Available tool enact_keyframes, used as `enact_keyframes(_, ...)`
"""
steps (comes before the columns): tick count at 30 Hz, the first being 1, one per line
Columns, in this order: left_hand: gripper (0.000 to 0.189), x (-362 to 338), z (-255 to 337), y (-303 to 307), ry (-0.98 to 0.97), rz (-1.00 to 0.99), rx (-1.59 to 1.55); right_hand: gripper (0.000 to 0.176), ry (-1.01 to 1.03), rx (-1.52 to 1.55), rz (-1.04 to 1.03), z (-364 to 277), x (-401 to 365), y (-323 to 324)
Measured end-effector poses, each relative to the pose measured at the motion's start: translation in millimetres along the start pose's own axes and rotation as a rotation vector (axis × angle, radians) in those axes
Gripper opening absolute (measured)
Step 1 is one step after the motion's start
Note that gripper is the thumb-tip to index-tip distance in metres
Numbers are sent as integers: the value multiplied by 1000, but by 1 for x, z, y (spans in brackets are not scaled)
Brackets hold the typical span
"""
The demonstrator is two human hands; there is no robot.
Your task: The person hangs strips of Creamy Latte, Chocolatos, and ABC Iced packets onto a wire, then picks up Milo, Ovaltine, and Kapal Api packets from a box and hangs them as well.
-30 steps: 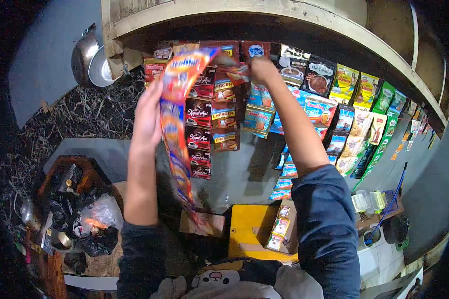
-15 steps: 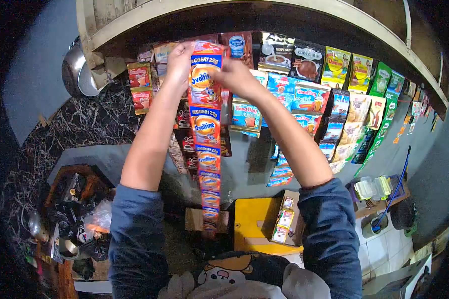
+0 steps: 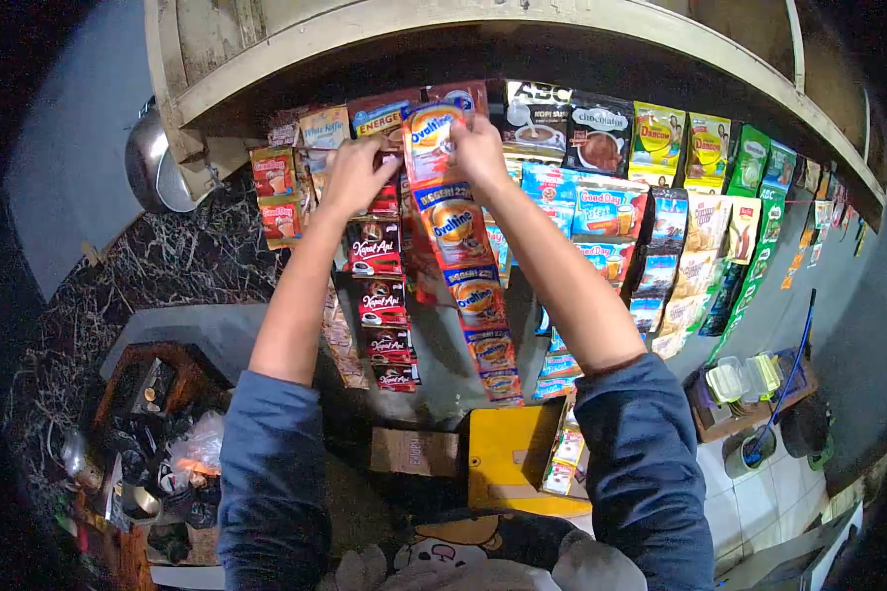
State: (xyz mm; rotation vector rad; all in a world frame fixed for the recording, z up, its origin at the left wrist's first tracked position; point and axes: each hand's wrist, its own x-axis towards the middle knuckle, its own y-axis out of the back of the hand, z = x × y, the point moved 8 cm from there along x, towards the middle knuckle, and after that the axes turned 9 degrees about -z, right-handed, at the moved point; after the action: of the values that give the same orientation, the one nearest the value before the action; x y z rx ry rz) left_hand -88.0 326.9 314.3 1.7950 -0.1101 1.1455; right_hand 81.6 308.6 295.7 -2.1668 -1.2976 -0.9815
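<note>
My right hand (image 3: 480,158) grips an orange and blue strip of Ovaltine sachets (image 3: 455,231) near its top. The strip hangs at a slant, its lower end toward the right. My left hand (image 3: 358,179) is at the upper end of a dark red strip of Kapal Api coffee sachets (image 3: 380,301), just below an Energen sachet (image 3: 378,120). Its fingers are curled, and what lies between them is hidden. Behind the Ovaltine strip hangs another reddish strip, mostly covered.
More hanging sachets line the wall: ABC coffee (image 3: 539,113), Chocolatos (image 3: 601,133), Dancow (image 3: 658,138) and Good Day (image 3: 609,209). A curved shelf edge (image 3: 443,22) runs overhead. Below are a yellow panel (image 3: 508,448), a cardboard box (image 3: 414,451) and a metal pan (image 3: 148,163).
The Ovaltine strip has moved right and now slants, held by my right hand alone. My left hand has left it and come lower, uncovering the Kapal Api strip.
</note>
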Motion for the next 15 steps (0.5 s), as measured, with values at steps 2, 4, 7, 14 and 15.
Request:
enact_keyframes(2,34,-6,0,-3,-25,27,97,23,-149,-53,-36,29,0,-10)
enact_keyframes(4,34,-8,-5,0,16,27,92,20,-123,-215,-52,19,-28,-18)
enact_keyframes(7,32,-10,-22,3,14,65,160,25,-5,-227,57,5,-46,-19)
enact_keyframes(14,35,-9,-50,21,-1,-15,334,34,-8,-136,87,-26,-32,-30)
enact_keyframes(15,37,-11,-56,21,8,-24,394,33,-2,-88,70,-26,-29,-34)
